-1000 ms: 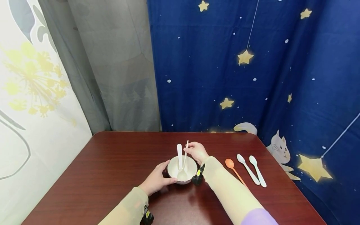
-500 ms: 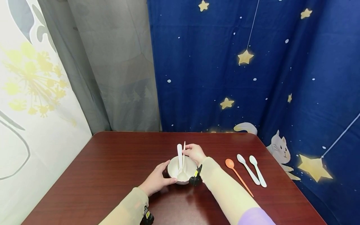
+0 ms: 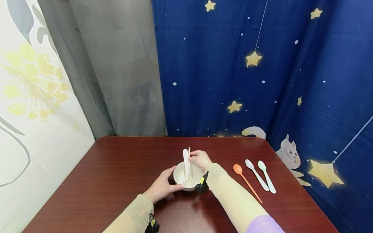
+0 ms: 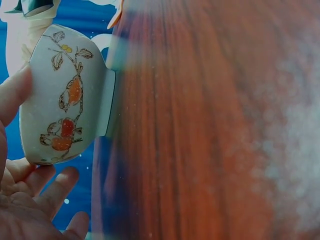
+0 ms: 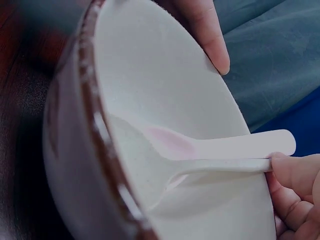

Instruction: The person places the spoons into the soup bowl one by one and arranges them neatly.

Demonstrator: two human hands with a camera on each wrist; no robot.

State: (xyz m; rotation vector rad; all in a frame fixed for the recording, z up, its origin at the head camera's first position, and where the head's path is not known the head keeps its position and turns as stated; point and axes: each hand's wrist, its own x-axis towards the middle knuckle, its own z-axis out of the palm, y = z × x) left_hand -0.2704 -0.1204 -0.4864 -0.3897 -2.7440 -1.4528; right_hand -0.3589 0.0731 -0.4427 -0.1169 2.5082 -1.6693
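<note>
The bowl (image 3: 188, 176) holds two white spoons, handles pointing far. The right hand (image 3: 200, 159) pinches one spoon (image 5: 220, 166); the left hand (image 3: 161, 187) grips the bowl's side.

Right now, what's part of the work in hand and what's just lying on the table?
In hand:
- bowl, steadied by the left hand
- white spoon resting in the bowl
- second white spoon, pinched by the right hand

Lying about:
- orange spoon
- two white spoons, apart from the bowl
</note>
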